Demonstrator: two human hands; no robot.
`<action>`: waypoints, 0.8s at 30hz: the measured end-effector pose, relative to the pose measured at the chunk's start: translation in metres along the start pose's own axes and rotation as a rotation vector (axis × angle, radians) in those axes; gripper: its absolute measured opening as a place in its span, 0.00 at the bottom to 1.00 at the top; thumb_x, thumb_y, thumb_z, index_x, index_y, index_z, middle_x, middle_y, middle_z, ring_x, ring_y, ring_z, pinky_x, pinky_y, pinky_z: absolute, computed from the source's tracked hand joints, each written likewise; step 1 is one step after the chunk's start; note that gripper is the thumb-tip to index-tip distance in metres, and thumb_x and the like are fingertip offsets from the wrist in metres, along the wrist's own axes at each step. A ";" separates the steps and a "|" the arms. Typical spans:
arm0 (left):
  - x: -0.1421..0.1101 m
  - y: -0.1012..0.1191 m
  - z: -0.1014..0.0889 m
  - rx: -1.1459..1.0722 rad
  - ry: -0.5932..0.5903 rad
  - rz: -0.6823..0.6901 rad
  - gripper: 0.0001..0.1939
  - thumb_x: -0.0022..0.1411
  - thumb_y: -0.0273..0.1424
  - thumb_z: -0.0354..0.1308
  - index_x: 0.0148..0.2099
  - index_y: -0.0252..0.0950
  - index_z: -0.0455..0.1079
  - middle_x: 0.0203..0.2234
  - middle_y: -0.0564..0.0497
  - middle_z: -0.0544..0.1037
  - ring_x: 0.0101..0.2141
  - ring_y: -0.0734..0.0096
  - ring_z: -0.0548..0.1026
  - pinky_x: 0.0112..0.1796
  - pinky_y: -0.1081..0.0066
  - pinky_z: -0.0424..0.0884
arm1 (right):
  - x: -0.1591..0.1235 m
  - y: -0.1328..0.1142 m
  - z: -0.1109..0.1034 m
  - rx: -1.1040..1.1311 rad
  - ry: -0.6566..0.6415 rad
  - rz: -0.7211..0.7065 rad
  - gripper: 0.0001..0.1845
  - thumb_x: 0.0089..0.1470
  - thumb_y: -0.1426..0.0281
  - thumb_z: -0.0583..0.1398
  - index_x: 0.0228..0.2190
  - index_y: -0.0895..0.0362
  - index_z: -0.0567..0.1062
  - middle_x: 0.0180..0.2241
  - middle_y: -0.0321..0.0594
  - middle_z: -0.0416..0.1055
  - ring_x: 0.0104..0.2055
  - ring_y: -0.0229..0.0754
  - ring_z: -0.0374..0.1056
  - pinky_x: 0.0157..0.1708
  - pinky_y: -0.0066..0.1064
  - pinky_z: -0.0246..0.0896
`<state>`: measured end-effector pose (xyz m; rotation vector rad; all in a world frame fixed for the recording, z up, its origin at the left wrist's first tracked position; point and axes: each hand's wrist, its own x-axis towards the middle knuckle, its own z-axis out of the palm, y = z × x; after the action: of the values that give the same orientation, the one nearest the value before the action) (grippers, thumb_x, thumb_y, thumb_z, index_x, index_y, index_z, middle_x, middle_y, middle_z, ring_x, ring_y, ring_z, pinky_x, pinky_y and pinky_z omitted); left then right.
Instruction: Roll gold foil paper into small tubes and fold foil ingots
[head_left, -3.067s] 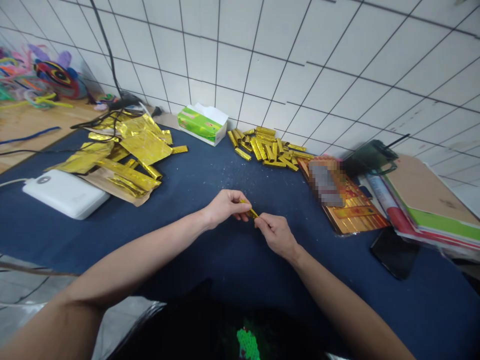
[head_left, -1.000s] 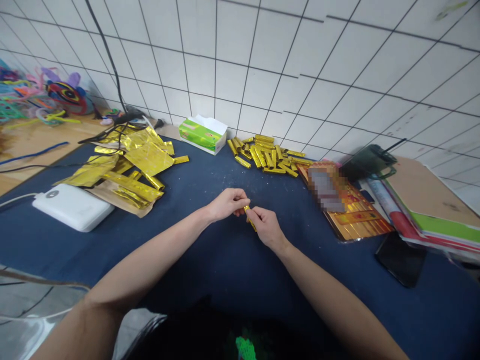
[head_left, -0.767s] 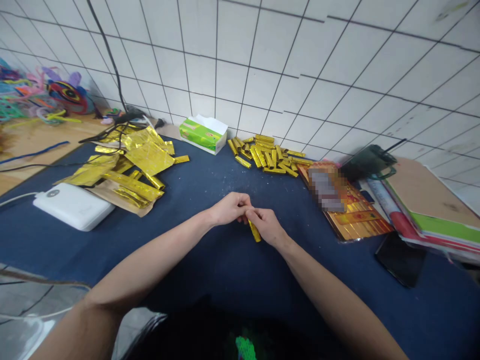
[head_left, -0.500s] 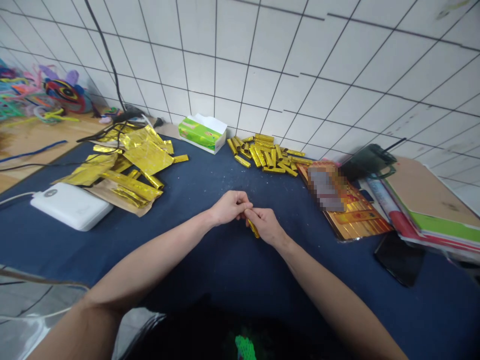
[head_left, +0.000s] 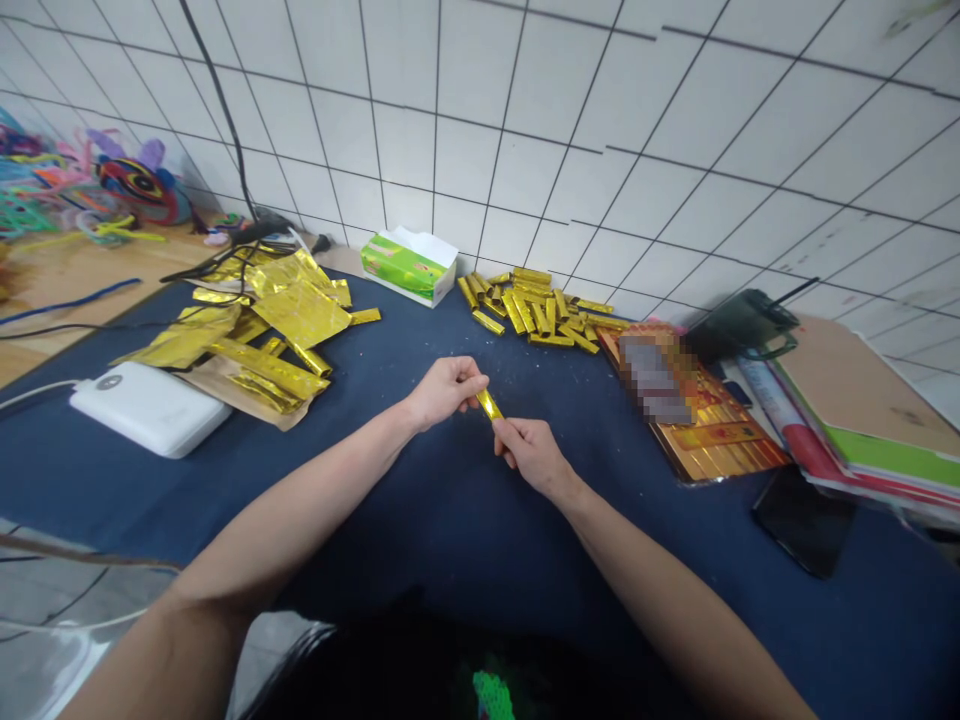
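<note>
A small folded strip of gold foil paper (head_left: pixel 489 404) is stretched between my two hands above the dark blue tabletop (head_left: pixel 420 540). My left hand (head_left: pixel 448 390) pinches its upper end between thumb and fingers. At the lower end, my right hand (head_left: pixel 531 448) grips it the same way. Beyond my hands, against the wall, lies a heap of small gold foil rolls (head_left: pixel 536 312). To the left are loose gold foil sheets (head_left: pixel 304 318), some flat and some folded, in an untidy pile.
A white power bank (head_left: pixel 150 408) with a cable lies at left. A green tissue pack (head_left: pixel 409 265) stands by the tiled wall. At right are a packet of gold paper (head_left: pixel 720 440), a dark mug (head_left: pixel 742 325), a black phone (head_left: pixel 804 520) and stacked folders (head_left: pixel 892 420).
My hands have moved apart, the left going up and left, so the foil strip's middle now shows between them. Before, they met and mostly covered it.
</note>
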<state>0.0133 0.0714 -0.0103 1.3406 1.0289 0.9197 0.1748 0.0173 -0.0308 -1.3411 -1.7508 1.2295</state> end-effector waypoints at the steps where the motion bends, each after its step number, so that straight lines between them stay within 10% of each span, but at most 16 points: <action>1: 0.001 -0.001 -0.001 -0.001 0.001 0.008 0.10 0.53 0.29 0.58 0.24 0.32 0.61 0.12 0.57 0.67 0.13 0.84 0.62 0.16 0.81 0.57 | 0.000 -0.001 0.000 -0.020 0.013 -0.018 0.23 0.55 0.57 0.49 0.16 0.57 0.65 0.11 0.29 0.54 0.14 0.31 0.50 0.18 0.25 0.46; 13: 0.000 0.006 -0.007 0.110 -0.071 -0.094 0.11 0.58 0.32 0.51 0.25 0.33 0.62 0.10 0.57 0.65 0.11 0.84 0.58 0.15 0.81 0.53 | -0.003 0.010 0.007 -0.788 0.300 -0.283 0.23 0.57 0.60 0.48 0.15 0.57 0.63 0.16 0.36 0.63 0.20 0.35 0.58 0.23 0.28 0.45; 24: -0.013 0.011 0.006 0.255 -0.316 0.130 0.06 0.53 0.21 0.47 0.33 0.34 0.62 0.15 0.60 0.64 0.19 0.79 0.66 0.23 0.78 0.62 | 0.004 0.005 -0.003 0.115 0.030 0.048 0.29 0.53 0.47 0.47 0.21 0.58 0.70 0.16 0.35 0.63 0.17 0.33 0.57 0.17 0.26 0.50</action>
<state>0.0155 0.0579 0.0012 1.7207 0.8395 0.6568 0.1785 0.0222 -0.0348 -1.3341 -1.6103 1.3090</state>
